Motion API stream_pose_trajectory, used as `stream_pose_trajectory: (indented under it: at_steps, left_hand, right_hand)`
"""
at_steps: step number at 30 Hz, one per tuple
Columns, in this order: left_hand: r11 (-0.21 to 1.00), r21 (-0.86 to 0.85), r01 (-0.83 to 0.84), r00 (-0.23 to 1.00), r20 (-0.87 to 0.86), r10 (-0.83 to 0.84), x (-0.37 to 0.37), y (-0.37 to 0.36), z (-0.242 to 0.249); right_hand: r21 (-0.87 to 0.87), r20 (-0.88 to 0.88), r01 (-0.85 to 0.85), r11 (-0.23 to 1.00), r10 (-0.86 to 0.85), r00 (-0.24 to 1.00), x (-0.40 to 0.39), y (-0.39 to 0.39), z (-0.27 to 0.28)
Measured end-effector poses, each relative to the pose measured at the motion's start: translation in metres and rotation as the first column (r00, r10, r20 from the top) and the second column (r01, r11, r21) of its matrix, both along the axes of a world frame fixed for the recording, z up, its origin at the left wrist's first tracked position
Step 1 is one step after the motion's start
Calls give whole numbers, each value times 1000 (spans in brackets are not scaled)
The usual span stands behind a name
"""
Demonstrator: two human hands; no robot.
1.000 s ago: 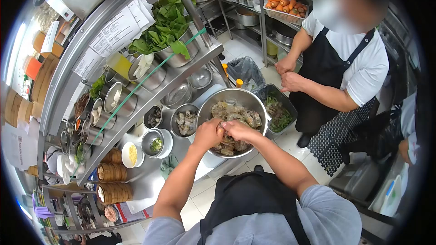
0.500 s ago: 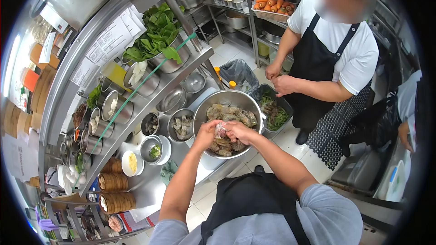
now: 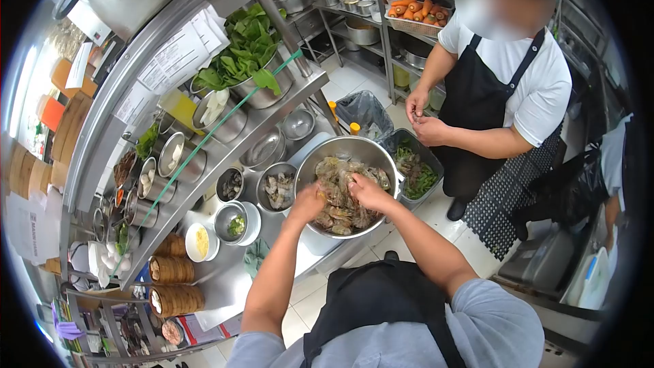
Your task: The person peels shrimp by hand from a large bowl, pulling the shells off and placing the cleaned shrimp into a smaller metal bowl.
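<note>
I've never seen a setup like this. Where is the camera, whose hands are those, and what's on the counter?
There's no machine here: one wide-angle camera, worn on a person's head, looks down past their own arms. The left hand and right hand are bare and work over unpeeled shrimp in a large steel bowl. The right fingers touch the shrimp; the left hand is blurred, so I can't tell whether either grips one.

On the steel counter are smaller metal bowls, a white bowl of something yellow, a green cloth and bamboo steamers. Across from the wearer stands a co-worker in a black apron.
</note>
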State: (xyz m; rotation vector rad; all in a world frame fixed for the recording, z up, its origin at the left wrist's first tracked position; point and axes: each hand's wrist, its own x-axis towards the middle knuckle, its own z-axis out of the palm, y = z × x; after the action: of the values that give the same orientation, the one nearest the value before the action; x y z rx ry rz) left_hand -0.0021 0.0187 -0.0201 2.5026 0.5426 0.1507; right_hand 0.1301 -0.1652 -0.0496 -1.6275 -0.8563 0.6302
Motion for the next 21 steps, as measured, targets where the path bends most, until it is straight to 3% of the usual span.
stream_pose_trajectory:
  at_steps: [1, 3, 4, 5, 7, 10, 17, 19, 21]
  left_hand:
    - [1000, -4, -11, 1000, 3, 11, 1, -4, 12]
    - [943, 331, 27, 995, 85, -59, 1, -12, 38]
    - [927, 366, 82, 982, 129, -137, 2, -18, 47]
    - [928, 366, 77, 982, 130, -133, 3, -25, 56]
    - [858, 431, 281, 908, 170, -383, 6, -38, 67]
    - [830, 465, 307, 886, 180, -428, 6, -47, 59]
    - [820, 465, 333, 906, 83, -415, 15, -47, 53]
    - [809, 472, 350, 904, 56, -423, 19, -44, 47]
    - [814, 455, 361, 904, 43, -425, 22, -42, 45]
  right_hand:
    - [-4, 3, -11, 1000, 11, 1000, 4, -2, 4]
    - [-94, -206, -166, 982, 144, 968, 9, -3, 10]
    - [-67, -97, -138, 988, 132, 987, 9, -1, 9]
    - [-67, -95, -142, 988, 135, 986, 11, -1, 9]
    - [-111, 81, -183, 977, 193, 978, 11, -5, 22]
    - [-179, 223, -203, 963, 241, 945, 12, -2, 18]
    - [-296, 255, -240, 925, 319, 913, 8, -3, 34]
    - [-325, 366, -172, 930, 292, 884, 8, -2, 33]
    - [-324, 363, -221, 920, 337, 869, 14, -2, 33]
